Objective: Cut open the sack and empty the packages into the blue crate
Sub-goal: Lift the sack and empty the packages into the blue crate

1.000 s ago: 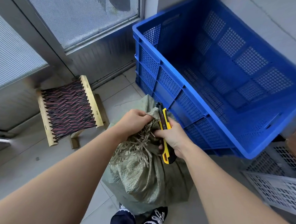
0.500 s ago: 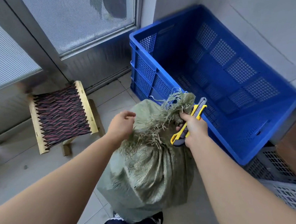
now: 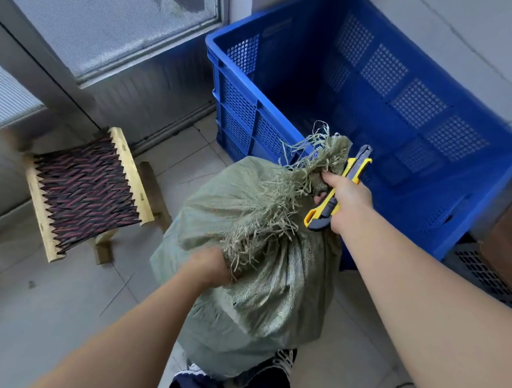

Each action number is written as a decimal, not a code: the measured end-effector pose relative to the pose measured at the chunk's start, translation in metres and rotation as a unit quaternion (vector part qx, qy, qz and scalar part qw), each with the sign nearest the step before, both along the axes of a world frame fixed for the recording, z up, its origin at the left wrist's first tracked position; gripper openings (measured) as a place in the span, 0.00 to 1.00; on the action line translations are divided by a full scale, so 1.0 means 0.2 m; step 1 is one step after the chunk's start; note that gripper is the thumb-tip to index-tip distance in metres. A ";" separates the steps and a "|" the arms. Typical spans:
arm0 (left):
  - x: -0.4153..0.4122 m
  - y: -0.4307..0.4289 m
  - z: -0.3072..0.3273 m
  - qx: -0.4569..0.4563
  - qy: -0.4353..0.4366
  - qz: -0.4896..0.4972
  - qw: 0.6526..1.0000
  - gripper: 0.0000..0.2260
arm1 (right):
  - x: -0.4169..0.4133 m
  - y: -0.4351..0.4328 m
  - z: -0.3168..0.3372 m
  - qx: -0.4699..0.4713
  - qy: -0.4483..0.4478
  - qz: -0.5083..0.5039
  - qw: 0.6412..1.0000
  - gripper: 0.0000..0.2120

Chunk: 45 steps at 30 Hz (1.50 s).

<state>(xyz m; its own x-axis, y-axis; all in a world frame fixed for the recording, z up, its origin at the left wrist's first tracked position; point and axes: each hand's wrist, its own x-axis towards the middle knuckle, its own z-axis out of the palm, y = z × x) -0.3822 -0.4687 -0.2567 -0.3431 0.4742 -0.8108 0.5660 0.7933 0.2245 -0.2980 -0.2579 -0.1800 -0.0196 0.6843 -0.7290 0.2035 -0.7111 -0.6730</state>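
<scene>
A full green woven sack [image 3: 260,299] hangs in front of me, its frayed mouth bunched at the top right. My right hand [image 3: 346,199] grips that frayed top together with a yellow and black utility knife [image 3: 340,185], blade end pointing up toward the crate. My left hand [image 3: 207,265] clutches the sack's fabric lower down on its left side. The big blue crate [image 3: 282,129] stands just behind the sack, with nothing visible inside it. The packages are hidden inside the sack.
A small wooden stool [image 3: 84,192] with a woven red and black seat stands at the left. A glass door [image 3: 109,20] is behind it. Grey perforated crates [image 3: 483,276] lie at the right. My shoes [image 3: 280,366] show beneath the sack.
The sack has been lifted higher off the tiled floor. My left hand dropped from beside the mouth and took hold of the sack's side. My right hand keeps the top and the knife.
</scene>
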 end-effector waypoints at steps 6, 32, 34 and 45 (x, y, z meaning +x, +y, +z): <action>0.05 0.09 -0.09 0.019 -0.017 0.174 0.984 0.06 | 0.05 0.13 -0.06 -0.014 0.003 0.011 1.000 0.10; 0.06 0.13 0.06 0.150 0.102 0.504 0.844 0.12 | 0.25 0.35 0.01 -0.066 -0.019 0.073 0.995 0.13; 0.04 0.12 0.10 0.157 0.114 0.504 0.842 0.12 | 0.24 0.34 0.03 -0.068 -0.016 0.075 0.995 0.13; 0.00 0.09 0.40 0.189 0.190 0.489 0.830 0.09 | 0.16 0.29 0.26 -0.044 0.023 0.079 0.996 0.13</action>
<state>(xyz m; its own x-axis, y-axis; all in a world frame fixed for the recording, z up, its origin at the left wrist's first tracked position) -0.3820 -0.4502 -0.1770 -0.9106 0.0140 -0.4131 -0.2204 0.8290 0.5140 -0.2663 -0.2004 -0.1274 -0.1579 0.6027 -0.7822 0.2879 -0.7296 -0.6203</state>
